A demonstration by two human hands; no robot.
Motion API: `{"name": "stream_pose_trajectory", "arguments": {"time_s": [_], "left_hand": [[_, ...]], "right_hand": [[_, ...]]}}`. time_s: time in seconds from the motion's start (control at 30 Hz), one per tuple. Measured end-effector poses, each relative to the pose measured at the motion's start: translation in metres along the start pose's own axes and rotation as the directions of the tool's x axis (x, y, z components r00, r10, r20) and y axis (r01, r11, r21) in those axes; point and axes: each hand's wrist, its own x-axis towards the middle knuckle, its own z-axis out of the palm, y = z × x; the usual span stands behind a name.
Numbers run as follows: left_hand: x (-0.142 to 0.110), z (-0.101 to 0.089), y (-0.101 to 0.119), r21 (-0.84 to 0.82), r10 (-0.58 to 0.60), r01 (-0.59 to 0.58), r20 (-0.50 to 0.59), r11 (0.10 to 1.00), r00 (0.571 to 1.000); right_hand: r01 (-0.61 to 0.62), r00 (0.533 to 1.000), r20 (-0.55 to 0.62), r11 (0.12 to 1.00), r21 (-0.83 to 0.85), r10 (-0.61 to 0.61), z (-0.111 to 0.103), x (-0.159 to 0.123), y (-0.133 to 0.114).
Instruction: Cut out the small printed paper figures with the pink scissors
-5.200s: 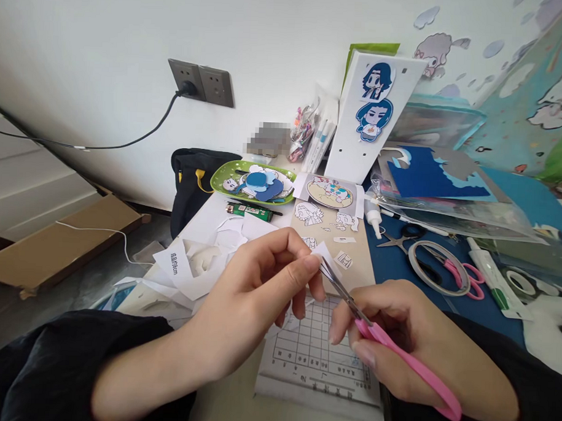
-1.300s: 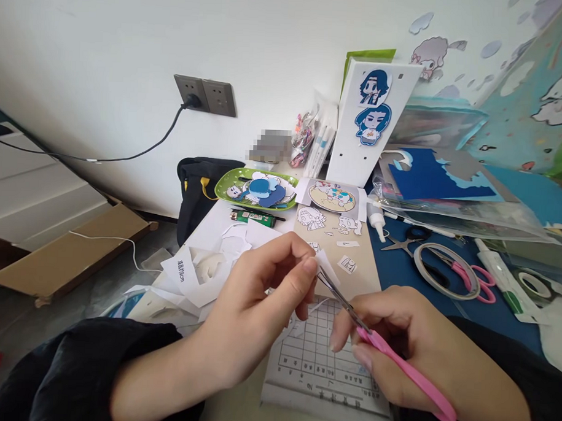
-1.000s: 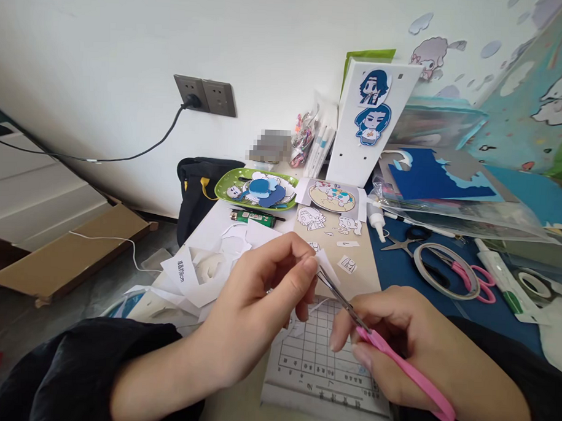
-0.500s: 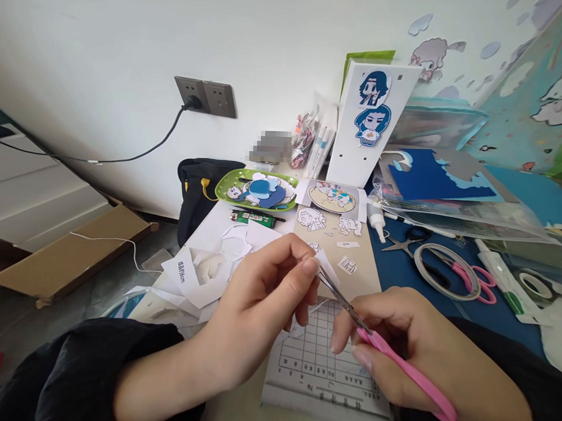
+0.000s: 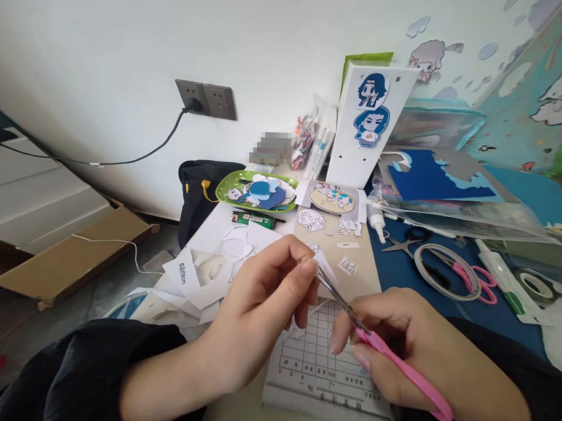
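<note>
My left hand pinches a small white paper piece between thumb and fingers, above the desk. My right hand grips pink-handled scissors; their thin metal blades reach up-left into the paper's lower edge. Below both hands lies a printed grid sheet. Beyond them a tan sheet carries several small line-drawn cutouts.
A green tray of blue and white cutouts sits at the back, a green lighter before it. Paper scraps pile at left. At right lie a glue bottle, a tape ring, other pink scissors, and a white stand.
Hands, paper and scissors stay almost as they were; the view has only drifted slightly over the last five seconds.
</note>
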Motion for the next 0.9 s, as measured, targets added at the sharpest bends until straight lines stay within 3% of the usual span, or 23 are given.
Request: {"name": "stream_pose_trajectory", "arguments": {"time_s": [0.47,0.9], "left_hand": [[0.001,-0.001,0.0,0.002,-0.01,0.01,0.019,1.0,1.0],[-0.001,-0.002,0.0,0.004,-0.015,0.015,0.022,1.0,1.0]], "right_hand": [[-0.005,1.0,-0.001,1.0,-0.027,0.005,0.0,0.001,0.003],[-0.004,1.0,0.003,1.0,-0.024,0.004,0.0,-0.001,-0.008]]}}
